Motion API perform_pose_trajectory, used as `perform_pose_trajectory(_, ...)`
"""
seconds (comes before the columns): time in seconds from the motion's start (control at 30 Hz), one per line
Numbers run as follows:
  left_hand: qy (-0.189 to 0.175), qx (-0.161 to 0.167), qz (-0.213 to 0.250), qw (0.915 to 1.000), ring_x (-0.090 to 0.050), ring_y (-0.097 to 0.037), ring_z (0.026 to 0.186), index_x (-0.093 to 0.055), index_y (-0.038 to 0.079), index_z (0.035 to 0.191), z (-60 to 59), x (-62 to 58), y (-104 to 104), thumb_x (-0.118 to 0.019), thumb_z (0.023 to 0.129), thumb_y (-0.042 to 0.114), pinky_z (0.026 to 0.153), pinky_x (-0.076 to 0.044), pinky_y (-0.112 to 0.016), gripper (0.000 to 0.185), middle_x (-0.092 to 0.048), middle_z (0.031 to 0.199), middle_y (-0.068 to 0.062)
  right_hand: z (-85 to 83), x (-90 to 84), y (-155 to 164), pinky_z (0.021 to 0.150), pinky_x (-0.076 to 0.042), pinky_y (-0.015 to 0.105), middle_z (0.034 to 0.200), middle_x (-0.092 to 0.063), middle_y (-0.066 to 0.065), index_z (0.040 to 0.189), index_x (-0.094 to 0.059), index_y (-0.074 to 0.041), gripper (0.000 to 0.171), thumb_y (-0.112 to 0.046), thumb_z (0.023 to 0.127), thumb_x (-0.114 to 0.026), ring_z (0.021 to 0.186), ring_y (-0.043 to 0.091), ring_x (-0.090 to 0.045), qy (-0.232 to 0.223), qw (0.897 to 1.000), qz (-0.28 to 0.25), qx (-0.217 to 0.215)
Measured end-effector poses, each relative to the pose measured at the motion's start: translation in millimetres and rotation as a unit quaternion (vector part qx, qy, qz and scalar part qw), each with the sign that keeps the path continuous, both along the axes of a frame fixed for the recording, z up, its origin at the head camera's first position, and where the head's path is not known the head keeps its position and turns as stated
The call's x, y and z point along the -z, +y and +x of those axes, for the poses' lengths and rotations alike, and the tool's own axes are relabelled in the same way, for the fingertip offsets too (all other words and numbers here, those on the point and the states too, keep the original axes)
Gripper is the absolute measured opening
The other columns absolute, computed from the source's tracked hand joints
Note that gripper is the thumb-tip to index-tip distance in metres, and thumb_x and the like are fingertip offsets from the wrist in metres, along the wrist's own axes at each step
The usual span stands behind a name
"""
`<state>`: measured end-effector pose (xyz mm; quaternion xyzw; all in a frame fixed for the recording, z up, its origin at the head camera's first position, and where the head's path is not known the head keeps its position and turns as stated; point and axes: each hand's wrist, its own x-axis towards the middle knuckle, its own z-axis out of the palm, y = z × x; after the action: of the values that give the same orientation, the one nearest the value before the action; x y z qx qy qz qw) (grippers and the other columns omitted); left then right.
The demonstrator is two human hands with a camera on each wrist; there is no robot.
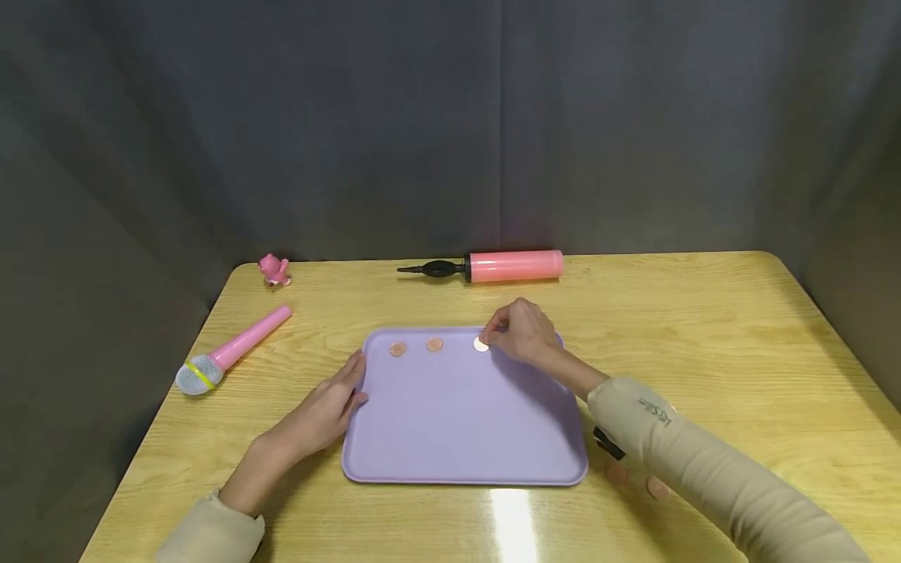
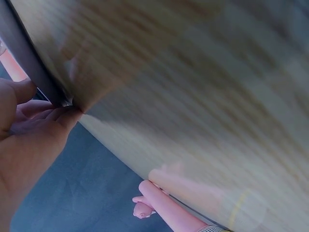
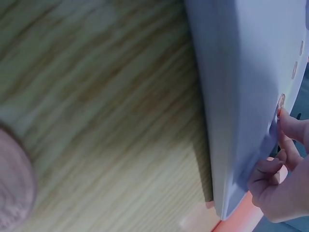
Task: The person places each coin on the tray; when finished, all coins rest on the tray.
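A lilac tray (image 1: pixel 464 438) lies in the middle of the wooden table. Two copper coins (image 1: pixel 397 349) (image 1: pixel 434 344) sit in a row along its far edge. A third coin (image 1: pixel 481 344), shining pale, continues the row, and my right hand (image 1: pixel 494 336) pinches it with curled fingertips just at the tray's surface. The right wrist view shows a fingertip (image 3: pixel 286 121) on that coin (image 3: pixel 281 102) near the tray's (image 3: pixel 241 72) edge. My left hand (image 1: pixel 352 383) rests with straight fingers against the tray's left rim and holds nothing.
A pink toy microphone (image 1: pixel 232 352) lies left of the tray, a small pink figure (image 1: pixel 274 270) at the far left corner, a pink hand pump (image 1: pixel 493 266) along the far edge. Two more coins (image 1: pixel 615 473) (image 1: pixel 658 489) lie under my right forearm.
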<state>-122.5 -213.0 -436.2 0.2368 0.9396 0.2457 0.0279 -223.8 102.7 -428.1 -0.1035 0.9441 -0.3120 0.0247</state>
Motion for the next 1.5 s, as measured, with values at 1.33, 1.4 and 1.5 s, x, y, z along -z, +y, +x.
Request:
perform_pose_trajectory(1.33,-0.012,0.001,-0.008,0.9999,-0.026,-0.044,0.138,-0.026,-0.022,0.141,0.4,-1.3,0,-0.052,0.099,0.001,0.112,-0.028,-0.052,0.054,-0.022,0.149,-0.037,108.0,-11.0,212,0.057,-0.046,0.022,0.065,-0.057,-0.009,0.092,-0.061,-0.01,0.02,-0.019,0.084,-0.077,0.052,0.006,-0.059,-0.055,0.983,0.02,-0.172)
perform_pose_trajectory(1.4,-0.013,0.001,-0.008,0.9999,-0.026,-0.044,0.139,-0.027,-0.021,0.141,0.3,-1.4,0,-0.052,0.099,0.001,0.112,-0.028,-0.052,0.054,-0.022,0.149,-0.037,106.6,-7.0,213,0.055,-0.045,0.021,0.065,-0.058,-0.008,0.091,-0.06,-0.01,0.018,-0.016,0.085,-0.076,0.051,0.006,-0.059,-0.053,0.984,0.007,-0.172)
perform_pose_trajectory(1.5,-0.011,0.001,-0.013,0.9999,-0.027,-0.044,0.139,-0.028,-0.021,0.141,-0.7,-2.2,-1,-0.052,0.099,0.002,0.112,-0.028,-0.051,0.054,-0.023,0.149,-0.037,105.0,-2.6,216,0.054,-0.044,0.021,0.068,-0.059,-0.01,0.089,-0.061,-0.012,0.016,-0.014,0.084,-0.077,0.054,0.004,-0.057,-0.029,0.986,0.006,-0.166)
